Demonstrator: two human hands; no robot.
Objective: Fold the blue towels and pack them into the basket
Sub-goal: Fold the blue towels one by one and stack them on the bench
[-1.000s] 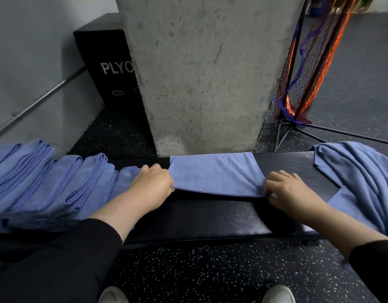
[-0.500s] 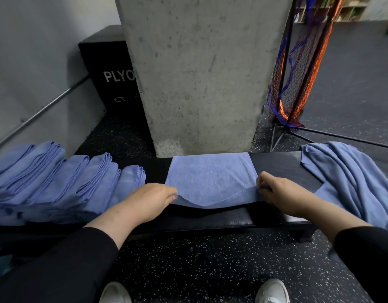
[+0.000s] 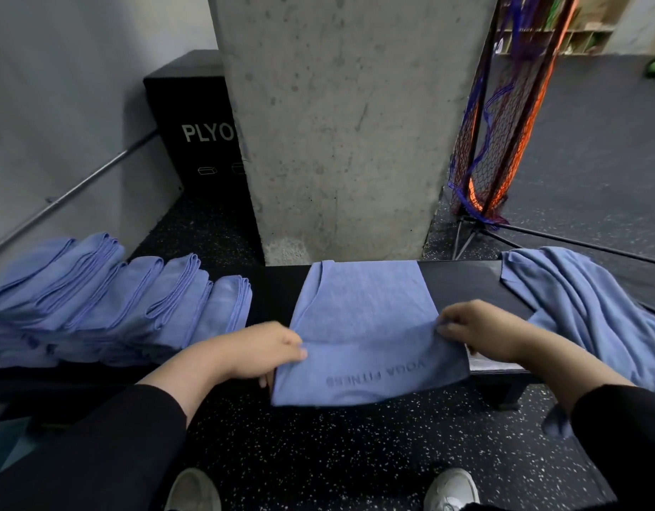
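Since the earlier frame, towel [image 3: 366, 326] is sliding nearward, its near edge now overhanging bench [image 3: 462, 278]. Left hand [image 3: 261, 350] and right hand [image 3: 479, 333] are pinching its side edges. Long axis is running away toward pillar [image 3: 340, 123]. Folded stack [image 3: 116, 300] is lying left, loose towels [image 3: 591, 307] right.

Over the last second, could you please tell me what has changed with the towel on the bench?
Both hands, the left hand and right hand, have drawn the towel toward the person; its near part now hangs off the bench edge, printed lettering showing. Each hand keeps pinching its side. The folded towels and the loose pile stayed put.
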